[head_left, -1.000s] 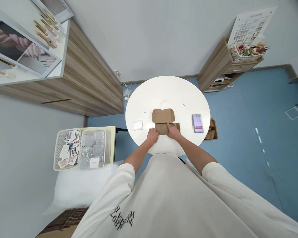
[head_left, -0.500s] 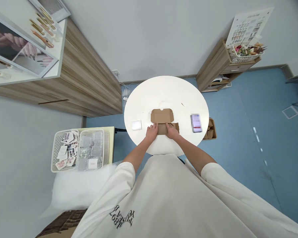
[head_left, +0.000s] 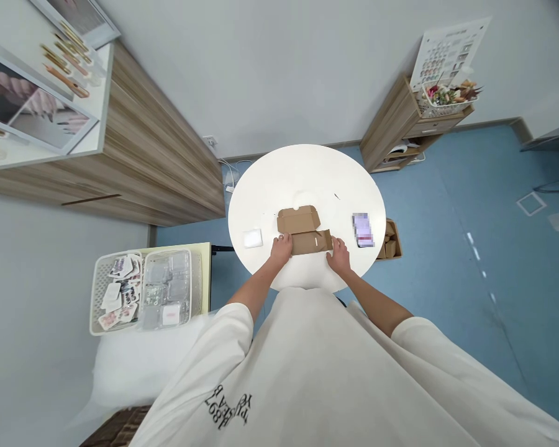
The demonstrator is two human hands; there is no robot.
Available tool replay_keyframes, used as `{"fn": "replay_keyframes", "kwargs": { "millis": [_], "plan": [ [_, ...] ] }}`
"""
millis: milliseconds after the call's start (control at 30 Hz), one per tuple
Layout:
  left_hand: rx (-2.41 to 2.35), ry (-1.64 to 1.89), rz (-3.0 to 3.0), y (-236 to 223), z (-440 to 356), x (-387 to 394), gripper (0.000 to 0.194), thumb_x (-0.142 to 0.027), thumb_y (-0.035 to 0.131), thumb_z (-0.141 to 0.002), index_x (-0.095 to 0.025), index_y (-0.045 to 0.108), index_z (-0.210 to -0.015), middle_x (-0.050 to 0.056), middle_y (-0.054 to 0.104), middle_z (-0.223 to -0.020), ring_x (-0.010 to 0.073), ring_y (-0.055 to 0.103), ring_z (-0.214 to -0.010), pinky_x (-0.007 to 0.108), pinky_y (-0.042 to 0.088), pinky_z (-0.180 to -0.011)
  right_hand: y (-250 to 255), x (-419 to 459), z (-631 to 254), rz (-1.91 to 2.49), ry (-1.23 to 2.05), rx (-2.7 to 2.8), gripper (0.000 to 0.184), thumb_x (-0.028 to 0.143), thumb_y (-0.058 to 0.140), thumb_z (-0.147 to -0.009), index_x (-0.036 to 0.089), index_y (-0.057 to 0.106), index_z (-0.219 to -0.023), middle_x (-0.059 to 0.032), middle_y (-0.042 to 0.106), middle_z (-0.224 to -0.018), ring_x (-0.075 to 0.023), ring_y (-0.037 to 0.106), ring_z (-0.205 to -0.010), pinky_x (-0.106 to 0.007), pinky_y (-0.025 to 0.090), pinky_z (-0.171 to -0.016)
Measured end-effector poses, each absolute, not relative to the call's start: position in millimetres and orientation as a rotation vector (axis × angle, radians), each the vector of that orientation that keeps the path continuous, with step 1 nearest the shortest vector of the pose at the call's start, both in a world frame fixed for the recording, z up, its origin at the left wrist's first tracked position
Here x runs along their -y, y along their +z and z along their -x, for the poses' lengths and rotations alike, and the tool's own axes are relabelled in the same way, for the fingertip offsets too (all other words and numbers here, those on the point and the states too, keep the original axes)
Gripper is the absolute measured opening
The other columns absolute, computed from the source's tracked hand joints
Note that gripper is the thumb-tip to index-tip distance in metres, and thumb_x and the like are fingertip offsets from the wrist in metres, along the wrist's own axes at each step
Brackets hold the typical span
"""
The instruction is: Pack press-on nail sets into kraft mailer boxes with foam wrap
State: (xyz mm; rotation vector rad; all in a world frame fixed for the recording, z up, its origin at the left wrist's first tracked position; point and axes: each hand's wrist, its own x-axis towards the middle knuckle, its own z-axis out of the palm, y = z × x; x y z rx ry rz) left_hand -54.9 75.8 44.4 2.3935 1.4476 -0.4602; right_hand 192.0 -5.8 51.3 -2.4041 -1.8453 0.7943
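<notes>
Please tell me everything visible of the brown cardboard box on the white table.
The brown cardboard box lies open on the rounded white table. Its plain far part has angled corners and a small notch in the far edge; the near part sits further right, with a small pale mark near its right end. The left hand touches the near part's left end; the right hand is at its right end, contact unclear.

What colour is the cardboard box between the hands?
Plain brown; the cardboard box shows best in the head view.
</notes>
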Motion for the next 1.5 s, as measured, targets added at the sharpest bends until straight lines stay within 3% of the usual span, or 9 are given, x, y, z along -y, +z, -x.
{"fn": "replay_keyframes", "kwargs": {
  "millis": [267, 533, 700, 833, 1000, 1133, 1500],
  "plan": [
    [-1.455, -0.469, -2.366, 39.7, 55.4, -75.4, 0.088, -0.024, 0.078, -0.079, -0.017, 0.031, -0.152, 0.020, 0.046, -0.141, 0.0350, 0.048, -0.125, 0.042, 0.037, -0.098, 49.3, -33.3, -180.0, 2.371, 0.960, 1.899, 0.066, 0.024, 0.050, -0.094, 0.027, 0.028, -0.156, -0.0150, 0.031, -0.155, -0.0277, 0.056, -0.120, -0.037, 0.051, -0.089],
    [-1.461, -0.453, -2.379, 39.4, 55.3, -74.7, 0.088, -0.024, 0.078, -0.078, -0.018, 0.031, -0.152, 0.020, 0.047, -0.140, 0.0341, 0.050, -0.122, 0.041, 0.038, -0.096, 57.8, -37.1, -173.6, 2.346, 0.953, 2.018, 0.057, 0.018, 0.047, -0.095, 0.025, 0.041, -0.151, -0.0141, 0.038, -0.152, -0.0263, 0.061, -0.112, -0.037, 0.048, -0.092],
    [-1.459, -0.424, -2.352, 40.8, 55.5, -74.0, 0.090, -0.021, 0.080, -0.076, -0.016, 0.031, -0.151, 0.020, 0.047, -0.139, 0.0344, 0.049, -0.122, 0.041, 0.039, -0.096, 71.1, -34.1, -161.9, 2.224, 0.932, 2.092, 0.066, 0.013, 0.040, -0.095, 0.026, 0.027, -0.158, -0.0132, 0.047, -0.148, -0.0260, 0.061, -0.110, -0.037, 0.046, -0.093],
    [-1.463, -0.412, -2.358, 42.9, 56.1, -73.3, 0.089, -0.024, 0.080, -0.076, -0.018, 0.031, -0.151, 0.019, 0.047, -0.139, 0.0353, 0.048, -0.124, 0.043, 0.038, -0.098, 73.6, -31.9, -151.2, 2.139, 0.987, 1.924, 0.068, 0.031, 0.044, -0.100, 0.021, 0.015, -0.160, -0.0128, 0.052, -0.146, -0.0252, 0.058, -0.120, -0.034, 0.045, -0.096],
    [-1.463, -0.393, -2.365, 41.7, 56.3, -73.8, 0.091, -0.025, 0.081, -0.075, -0.017, 0.031, -0.151, 0.020, 0.046, -0.140, 0.0361, 0.045, -0.128, 0.043, 0.036, -0.100, 65.7, -34.5, -153.5, 2.278, 1.143, 1.686, 0.040, 0.032, 0.036, -0.104, 0.020, 0.040, -0.142, -0.0096, 0.066, -0.127, -0.0202, 0.062, -0.115, -0.029, 0.046, -0.089],
    [-1.454, -0.379, -2.394, 38.4, 56.5, -74.6, 0.091, -0.025, 0.082, -0.073, -0.014, 0.034, -0.150, 0.021, 0.048, -0.136, 0.0363, 0.044, -0.129, 0.043, 0.034, -0.101, 61.8, -42.7, -155.2, 2.337, 1.094, 1.847, 0.028, 0.030, 0.043, -0.102, 0.021, 0.047, -0.128, -0.0087, 0.070, -0.113, -0.0220, 0.064, -0.102, -0.029, 0.044, -0.078],
    [-1.415, -0.430, -2.378, 52.6, 56.0, -75.2, 0.085, -0.021, 0.080, -0.075, -0.014, 0.037, -0.148, 0.021, 0.050, -0.133, 0.0362, 0.045, -0.125, 0.043, 0.035, -0.098, 52.5, -60.0, -148.3, 2.345, 0.912, 2.306, 0.034, 0.016, 0.041, -0.097, 0.018, 0.044, -0.131, -0.0124, 0.067, -0.107, -0.0256, 0.063, -0.094, -0.032, 0.040, -0.075]
  ]
}}
